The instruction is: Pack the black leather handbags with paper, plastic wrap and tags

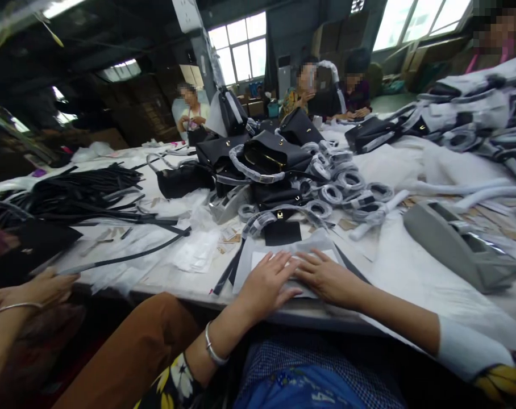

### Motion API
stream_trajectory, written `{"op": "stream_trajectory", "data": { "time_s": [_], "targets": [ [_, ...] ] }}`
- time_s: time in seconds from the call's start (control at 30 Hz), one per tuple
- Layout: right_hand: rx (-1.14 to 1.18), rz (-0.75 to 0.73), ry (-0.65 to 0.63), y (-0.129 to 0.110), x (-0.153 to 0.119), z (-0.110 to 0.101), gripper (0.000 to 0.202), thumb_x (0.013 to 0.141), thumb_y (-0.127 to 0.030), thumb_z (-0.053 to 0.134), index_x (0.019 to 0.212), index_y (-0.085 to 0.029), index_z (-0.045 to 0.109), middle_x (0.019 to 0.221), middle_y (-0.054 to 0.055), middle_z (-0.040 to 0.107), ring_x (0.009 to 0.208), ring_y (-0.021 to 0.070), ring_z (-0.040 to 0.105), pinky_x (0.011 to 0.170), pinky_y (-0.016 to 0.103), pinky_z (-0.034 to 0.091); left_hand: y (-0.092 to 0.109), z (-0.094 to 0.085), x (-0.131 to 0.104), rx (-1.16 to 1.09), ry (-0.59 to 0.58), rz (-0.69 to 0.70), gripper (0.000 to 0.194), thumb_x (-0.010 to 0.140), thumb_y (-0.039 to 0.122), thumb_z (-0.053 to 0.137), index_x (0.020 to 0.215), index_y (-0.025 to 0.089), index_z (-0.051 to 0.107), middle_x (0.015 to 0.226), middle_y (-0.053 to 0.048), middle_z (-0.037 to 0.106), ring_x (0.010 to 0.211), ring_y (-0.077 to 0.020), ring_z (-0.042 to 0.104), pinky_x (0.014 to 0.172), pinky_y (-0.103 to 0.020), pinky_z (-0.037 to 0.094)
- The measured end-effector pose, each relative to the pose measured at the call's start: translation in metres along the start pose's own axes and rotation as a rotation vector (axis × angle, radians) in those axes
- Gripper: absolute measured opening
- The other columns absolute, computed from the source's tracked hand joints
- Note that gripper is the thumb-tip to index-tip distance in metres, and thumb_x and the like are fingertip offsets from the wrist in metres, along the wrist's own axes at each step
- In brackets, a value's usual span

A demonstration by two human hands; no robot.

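Both hands lie flat on white sheet material (245,267) that covers most of a black handbag (282,232) at the table's front edge. My left hand (270,284) rests on the sheet with its fingers stretched out. Close beside it, fingertips nearly meeting, my right hand (326,275) is spread over the sheet's right part. The bag's black flap with a gold clasp shows beyond the fingers, and its wrapped handle (258,222) arches behind. What lies under the palms is hidden.
Black bags (262,150) and wrapped coiled straps (332,193) are heaped behind. Black strips (87,187) lie left, near a person's hands (49,289). A grey tape dispenser (458,244) stands right, below a pile of wrapped bags (475,113). Several people sit around the table.
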State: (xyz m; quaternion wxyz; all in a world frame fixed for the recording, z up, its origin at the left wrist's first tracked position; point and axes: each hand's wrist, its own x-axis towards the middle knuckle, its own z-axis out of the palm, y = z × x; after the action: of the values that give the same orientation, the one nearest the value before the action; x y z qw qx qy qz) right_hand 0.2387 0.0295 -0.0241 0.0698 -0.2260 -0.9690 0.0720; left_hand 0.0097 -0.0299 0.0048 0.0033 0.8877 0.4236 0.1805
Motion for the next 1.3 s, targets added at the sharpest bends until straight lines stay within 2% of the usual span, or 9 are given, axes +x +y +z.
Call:
{"op": "stream_trajectory", "data": {
  "time_s": [0.13,0.3,0.43,0.53,0.73,0.87,1.03,1.17,1.3],
  "targets": [
    [0.001,-0.003,-0.011,0.0,0.001,-0.001,0.064,0.088,-0.012,0.05,0.149,-0.025,0.041,0.156,0.009,0.038,0.146,0.0342,0.026,0.115,0.061,0.022,-0.009,0.02,-0.015,0.022,-0.104,-0.021,0.068,0.093,0.05,0.057,0.148,0.016,0.037,0.152,-0.019,0.041,0.143,-0.0286,0.036,0.115,-0.047,0.038],
    [0.013,0.01,0.04,0.0,0.006,-0.005,0.06,0.082,-0.01,0.056,0.14,-0.025,0.053,0.155,0.014,0.037,0.142,0.0347,0.031,0.113,0.057,0.028,-0.013,0.039,-0.028,0.072,-0.065,-0.019,0.062,0.098,0.047,0.047,0.15,0.016,0.033,0.154,-0.019,0.038,0.145,-0.0286,0.032,0.115,-0.048,0.036],
    [0.004,-0.037,0.037,0.003,0.013,-0.011,0.053,0.081,-0.008,0.058,0.131,-0.024,0.062,0.133,0.015,0.058,0.124,0.031,0.051,0.111,0.057,0.032,-0.014,0.043,-0.026,0.077,-0.046,-0.053,0.059,0.101,0.049,0.039,0.15,0.017,0.032,0.153,-0.017,0.041,0.143,-0.0282,0.037,0.116,-0.056,0.032],
    [0.035,-0.075,0.053,0.007,0.015,-0.007,0.049,0.084,-0.009,0.056,0.131,-0.02,0.063,0.128,0.016,0.063,0.117,0.0297,0.058,0.108,0.055,0.038,-0.012,0.043,-0.024,0.049,-0.033,-0.098,0.054,0.103,0.044,0.036,0.149,0.015,0.034,0.149,-0.015,0.046,0.14,-0.0256,0.041,0.117,-0.054,0.03],
    [0.16,-0.095,0.128,0.018,0.003,0.013,0.051,0.092,-0.009,0.05,0.142,-0.019,0.052,0.142,0.015,0.055,0.132,0.0274,0.051,0.111,0.053,0.037,-0.009,0.043,-0.027,0.098,-0.022,-0.085,0.053,0.102,0.039,0.038,0.148,0.012,0.037,0.152,-0.015,0.043,0.142,-0.0265,0.038,0.117,-0.053,0.031],
    [0.242,-0.078,0.223,0.018,-0.003,0.018,0.04,0.096,-0.02,0.054,0.137,-0.02,0.057,0.139,0.013,0.058,0.131,0.0248,0.053,0.114,0.05,0.037,-0.009,0.043,-0.029,0.153,-0.02,-0.025,0.05,0.102,0.037,0.04,0.148,0.015,0.038,0.152,-0.015,0.042,0.142,-0.0279,0.038,0.114,-0.055,0.035],
    [0.183,-0.076,0.304,0.014,-0.003,0.025,0.034,0.096,-0.019,0.056,0.129,-0.019,0.063,0.134,0.012,0.062,0.126,0.0246,0.057,0.112,0.048,0.04,-0.005,0.043,-0.028,0.228,-0.024,-0.023,0.047,0.102,0.03,0.042,0.147,0.02,0.04,0.152,-0.015,0.043,0.14,-0.0292,0.041,0.112,-0.056,0.038],
    [0.204,-0.024,0.269,0.011,-0.001,0.023,0.031,0.097,-0.021,0.057,0.127,-0.019,0.064,0.133,0.01,0.063,0.125,0.0221,0.058,0.112,0.044,0.04,-0.003,0.056,-0.03,0.31,0.036,0.018,0.048,0.1,0.02,0.042,0.148,0.014,0.039,0.151,-0.018,0.043,0.141,-0.031,0.039,0.112,-0.056,0.039],
    [0.257,-0.001,0.274,0.009,-0.001,0.016,0.027,0.097,-0.025,0.058,0.123,-0.021,0.066,0.129,0.008,0.066,0.123,0.0199,0.059,0.113,0.038,0.038,-0.004,0.071,-0.033,0.3,0.143,0.08,0.057,0.095,0.007,0.036,0.152,0.007,0.028,0.153,-0.018,0.039,0.145,-0.0289,0.031,0.113,-0.05,0.04]
  ]
}}
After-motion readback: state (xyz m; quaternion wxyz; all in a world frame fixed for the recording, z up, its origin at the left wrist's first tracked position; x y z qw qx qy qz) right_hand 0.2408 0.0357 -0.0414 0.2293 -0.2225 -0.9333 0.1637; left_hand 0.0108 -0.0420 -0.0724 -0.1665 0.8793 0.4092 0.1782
